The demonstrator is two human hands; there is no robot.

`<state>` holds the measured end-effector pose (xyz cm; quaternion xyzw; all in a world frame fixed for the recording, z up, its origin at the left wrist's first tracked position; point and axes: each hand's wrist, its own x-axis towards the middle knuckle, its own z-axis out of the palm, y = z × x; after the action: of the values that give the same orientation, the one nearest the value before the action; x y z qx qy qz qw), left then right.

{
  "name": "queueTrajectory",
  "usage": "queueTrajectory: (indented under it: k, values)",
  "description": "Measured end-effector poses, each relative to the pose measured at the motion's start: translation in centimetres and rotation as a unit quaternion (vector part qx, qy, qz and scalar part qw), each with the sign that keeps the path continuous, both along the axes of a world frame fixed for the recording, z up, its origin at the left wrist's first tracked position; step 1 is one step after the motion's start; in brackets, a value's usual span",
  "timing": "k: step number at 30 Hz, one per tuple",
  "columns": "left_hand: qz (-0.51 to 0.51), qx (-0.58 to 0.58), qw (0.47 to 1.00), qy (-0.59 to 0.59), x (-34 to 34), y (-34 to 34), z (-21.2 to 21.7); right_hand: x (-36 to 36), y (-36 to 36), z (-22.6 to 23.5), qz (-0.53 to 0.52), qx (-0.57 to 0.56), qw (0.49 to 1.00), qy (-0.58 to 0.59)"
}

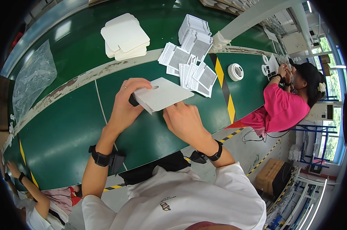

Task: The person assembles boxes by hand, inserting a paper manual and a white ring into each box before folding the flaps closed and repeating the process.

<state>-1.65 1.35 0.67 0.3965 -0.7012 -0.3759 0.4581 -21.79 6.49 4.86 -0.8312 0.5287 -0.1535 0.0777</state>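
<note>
A flat white cardboard box (164,94) with a round cut-out in its top is held up above the green table. My left hand (127,100) is closed around its left end, fingers over the top edge. A small black thing (133,100) shows between that hand and the box; I cannot make out its kind. My right hand (184,119) is at the box's near right edge with its fingers curled, the fingertips hidden behind the panel. Just beyond the box lie loose printed leaflets (198,78) in an overlapping heap.
Bundled leaflets (196,36) stand behind the loose ones. Flat white card blanks (125,34) are stacked at the far left of them. A clear plastic bag (33,80) lies at left, a white roll (235,72) at right. Co-workers sit on both sides, one in a pink top (282,105).
</note>
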Motion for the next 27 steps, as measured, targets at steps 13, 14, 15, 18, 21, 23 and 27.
queueTrajectory:
  k: [13, 14, 15, 18, 21, 23, 27]
  values:
    - [-0.056, 0.179, 0.941, 0.282, 0.2, 0.8, 1.4, -1.7, -1.2, -0.8, -0.104, 0.511, 0.409, -0.749]
    - [-0.034, 0.185, 0.954, 0.233, 0.0, 0.9, 1.3, -1.6, -1.3, -1.1, -0.113, 0.505, 0.451, -0.727]
    - [-0.011, 0.191, 0.964, 0.184, -0.2, 1.0, 1.2, -1.6, -1.3, -1.4, -0.122, 0.498, 0.492, -0.703]
    - [0.034, 0.121, 0.988, 0.091, 0.0, 1.4, 1.9, -1.7, -1.1, -1.4, -0.139, 0.477, 0.54, -0.679]
    - [0.072, -0.034, 0.997, 0.005, 0.6, 2.2, 3.9, -1.9, -0.8, -1.3, -0.158, 0.447, 0.556, -0.683]
    - [0.079, -0.161, 0.983, -0.032, 0.9, 3.0, 4.7, -1.8, -0.5, -2.1, -0.115, 0.445, 0.564, -0.686]
    - [0.143, -0.107, 0.984, 0.028, 0.9, 2.0, 2.9, -2.1, -0.3, -2.8, -0.118, 0.404, 0.627, -0.656]
